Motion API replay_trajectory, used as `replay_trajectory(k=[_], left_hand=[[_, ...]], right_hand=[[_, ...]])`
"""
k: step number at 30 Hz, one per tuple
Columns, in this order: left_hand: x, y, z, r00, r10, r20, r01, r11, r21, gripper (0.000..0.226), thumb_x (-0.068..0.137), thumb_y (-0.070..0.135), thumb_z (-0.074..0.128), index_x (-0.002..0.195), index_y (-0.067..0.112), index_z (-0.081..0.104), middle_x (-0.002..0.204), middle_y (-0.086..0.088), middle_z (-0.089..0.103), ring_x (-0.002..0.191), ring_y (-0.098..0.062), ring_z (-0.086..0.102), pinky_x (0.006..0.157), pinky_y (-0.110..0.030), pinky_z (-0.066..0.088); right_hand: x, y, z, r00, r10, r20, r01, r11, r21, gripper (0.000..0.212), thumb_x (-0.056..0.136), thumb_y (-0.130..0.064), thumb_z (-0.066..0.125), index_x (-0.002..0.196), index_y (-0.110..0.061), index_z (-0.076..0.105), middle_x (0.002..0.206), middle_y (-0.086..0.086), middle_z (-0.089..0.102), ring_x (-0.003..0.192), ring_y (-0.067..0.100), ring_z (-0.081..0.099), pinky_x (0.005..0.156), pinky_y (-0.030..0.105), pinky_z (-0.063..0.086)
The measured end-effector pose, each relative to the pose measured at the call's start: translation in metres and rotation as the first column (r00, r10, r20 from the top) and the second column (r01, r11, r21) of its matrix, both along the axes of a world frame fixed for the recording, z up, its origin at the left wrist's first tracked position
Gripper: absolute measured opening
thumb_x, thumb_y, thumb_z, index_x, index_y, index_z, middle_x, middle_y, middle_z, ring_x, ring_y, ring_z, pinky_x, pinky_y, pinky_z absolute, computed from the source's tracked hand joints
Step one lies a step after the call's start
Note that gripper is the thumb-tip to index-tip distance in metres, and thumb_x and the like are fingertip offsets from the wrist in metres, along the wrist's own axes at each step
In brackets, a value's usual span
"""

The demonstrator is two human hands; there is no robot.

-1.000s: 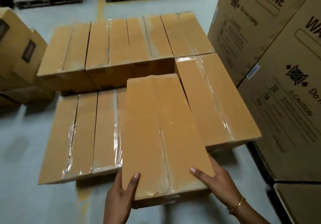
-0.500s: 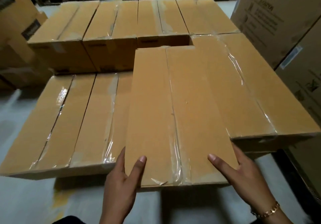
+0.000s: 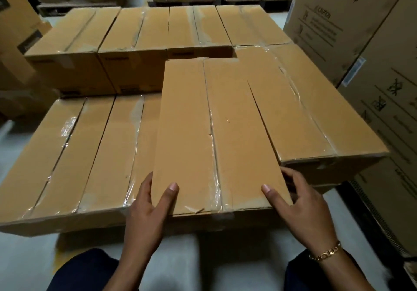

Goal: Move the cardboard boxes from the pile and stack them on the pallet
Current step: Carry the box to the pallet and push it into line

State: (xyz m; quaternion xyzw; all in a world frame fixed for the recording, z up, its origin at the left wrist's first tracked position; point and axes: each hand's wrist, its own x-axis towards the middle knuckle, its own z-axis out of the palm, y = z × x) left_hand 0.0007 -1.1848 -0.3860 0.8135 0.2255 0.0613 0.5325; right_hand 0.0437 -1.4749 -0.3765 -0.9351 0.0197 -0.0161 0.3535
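Cardboard is the only material in the work area. At far left, stacked boxes (image 3: pixel 15 31) stand on the floor (image 3: pixel 20 259), apart from the load. Next come two low boxes (image 3: pixel 67 155) side by side in the front row, taped along their top seams. A back row (image 3: pixel 135 31) of boxes stands behind them.

The left hand (image 3: pixel 146 209) grips the near left corner of the carried box (image 3: pixel 216 137). Its thumb (image 3: pixel 171 191) lies flat on the top face, and its fingers go round the left side, mostly hidden. The carried box lies directly ahead of both hands. Its long axis runs away from the person, parallel with the seams of its neighbours. Its left edge overlaps the top of the second low box, and its right edge lies along the right box (image 3: pixel 316 114). Whether its underside rests on anything cannot be told.

The right hand (image 3: pixel 302 205), with a bracelet (image 3: pixel 325 253) at the wrist, holds the near right corner in a matching grip, thumb on top and fingers spread along the side. Both hands are equally near the box; neither leads.

Judgement: the box is in final placement. The coming move turns on the long axis: push straight forward along it until the far end meets the back row, with fingers kept out from between the boxes. Tall printed cartons (image 3: pixel 372 53) stand at far right.
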Motion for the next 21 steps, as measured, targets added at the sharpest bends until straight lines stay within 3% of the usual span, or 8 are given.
replay_trajectory(k=[4, 6, 8, 11, 16, 21], left_hand=[[-0.005, -0.005, 0.001, 0.999, 0.007, 0.044, -0.007, 1.000, -0.006, 0.094, 0.072, 0.071, 0.057, 0.155, 0.033, 0.036, 0.156, 0.003, 0.042, 0.137, -0.009, 0.037, 0.103, -0.033, 0.033], [-0.006, -0.005, -0.001, 0.999, -0.001, 0.043, 0.000, 1.000, 0.016, 0.093, 0.074, 0.072, 0.059, 0.155, 0.033, 0.034, 0.157, 0.002, 0.041, 0.139, -0.012, 0.037, 0.103, -0.035, 0.033], [-0.006, -0.005, -0.001, 1.000, -0.001, 0.013, 0.001, 1.000, 0.028, 0.094, 0.077, 0.074, 0.061, 0.156, 0.034, 0.031, 0.160, 0.001, 0.038, 0.145, -0.020, 0.036, 0.106, -0.039, 0.034], [-0.002, -0.007, -0.001, 1.000, 0.011, -0.005, -0.011, 0.999, 0.034, 0.094, 0.079, 0.077, 0.062, 0.156, 0.033, 0.032, 0.160, 0.000, 0.038, 0.146, -0.023, 0.036, 0.105, -0.039, 0.034], [0.011, -0.006, -0.002, 1.000, -0.009, -0.028, 0.010, 0.999, 0.049, 0.111, 0.062, 0.090, 0.046, 0.157, 0.035, 0.029, 0.160, -0.002, 0.038, 0.146, -0.025, 0.036, 0.110, -0.044, 0.035], [0.028, -0.003, -0.002, 1.000, -0.009, -0.020, 0.010, 0.998, 0.069, 0.093, 0.081, 0.074, 0.060, 0.157, 0.029, 0.030, 0.159, -0.008, 0.040, 0.145, -0.028, 0.037, 0.110, -0.043, 0.035]], right_hand=[[-0.012, -0.008, -0.008, 0.999, 0.028, 0.037, -0.024, 0.992, -0.122, 0.109, 0.063, -0.098, 0.042, 0.150, -0.034, 0.031, 0.152, -0.010, 0.034, 0.132, 0.004, 0.031, 0.103, 0.044, 0.043], [-0.013, -0.011, -0.012, 0.995, 0.062, 0.075, -0.044, 0.973, -0.225, 0.118, 0.058, -0.102, 0.042, 0.154, -0.036, 0.021, 0.159, -0.012, 0.022, 0.140, 0.004, 0.017, 0.111, 0.051, 0.029], [-0.011, -0.014, -0.013, 0.995, 0.066, 0.075, -0.040, 0.953, -0.300, 0.122, 0.057, -0.103, 0.039, 0.156, -0.035, 0.016, 0.164, -0.010, 0.014, 0.149, 0.011, 0.010, 0.112, 0.052, 0.019], [-0.003, -0.017, -0.011, 0.993, 0.059, 0.101, -0.021, 0.938, -0.347, 0.126, 0.057, -0.103, 0.035, 0.156, -0.028, 0.020, 0.166, -0.002, 0.016, 0.153, 0.021, 0.010, 0.114, 0.054, 0.017], [0.015, -0.021, -0.009, 0.989, 0.094, 0.114, -0.034, 0.897, -0.440, 0.130, 0.059, -0.105, 0.028, 0.159, -0.022, 0.016, 0.167, -0.004, 0.010, 0.155, 0.016, -0.002, 0.122, 0.048, 0.006], [0.034, -0.020, -0.006, 0.987, 0.138, 0.082, -0.074, 0.844, -0.531, 0.134, 0.057, -0.107, 0.017, 0.160, -0.023, 0.009, 0.166, -0.008, -0.003, 0.154, 0.014, -0.010, 0.124, 0.043, -0.002]])
